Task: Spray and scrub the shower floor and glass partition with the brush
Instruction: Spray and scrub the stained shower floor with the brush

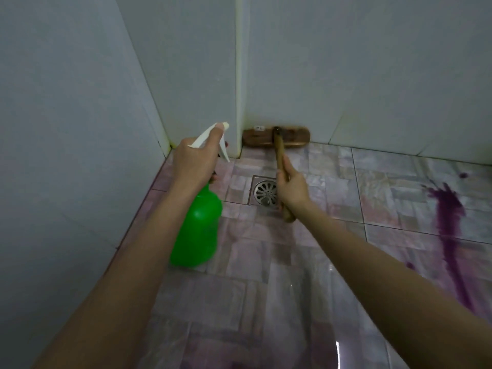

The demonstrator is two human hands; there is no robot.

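My left hand [195, 162] grips the white trigger head of a green spray bottle [198, 230], held above the floor with its nozzle toward the white partition edge [239, 75]. My right hand [291, 186] grips the wooden handle of a brush. Its brown head [277, 137] lies on the pink tiled floor [266, 262] against the foot of the back wall, just right of the partition edge.
A round metal drain [265, 193] sits in the floor below the brush handle. A purple stain [450, 227] runs down the tiles at the right. White walls close the left side and the back. The near floor is wet and shiny.
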